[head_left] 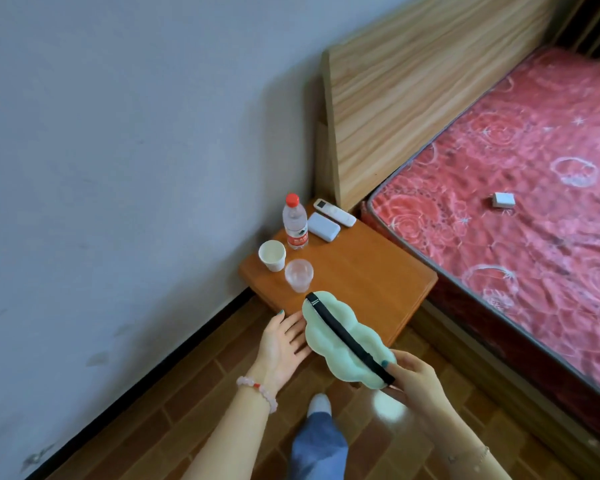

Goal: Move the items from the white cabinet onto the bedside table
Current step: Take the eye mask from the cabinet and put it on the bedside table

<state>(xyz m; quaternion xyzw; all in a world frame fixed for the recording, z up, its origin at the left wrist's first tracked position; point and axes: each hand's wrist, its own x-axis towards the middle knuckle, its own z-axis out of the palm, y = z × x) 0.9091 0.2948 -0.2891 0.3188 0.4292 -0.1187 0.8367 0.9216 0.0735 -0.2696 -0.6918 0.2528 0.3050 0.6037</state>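
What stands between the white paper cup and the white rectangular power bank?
In the head view, a clear plastic water bottle with a red cap stands upright between the white paper cup and the white rectangular power bank.

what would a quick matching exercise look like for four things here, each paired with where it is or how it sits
Things:
1 eye mask
2 water bottle
3 small white box
4 remote

Places:
a on the red mattress
b pinched by the right hand
c upright beside the paper cup
d flat by the headboard

Pairs: 1-b, 2-c, 3-a, 4-d
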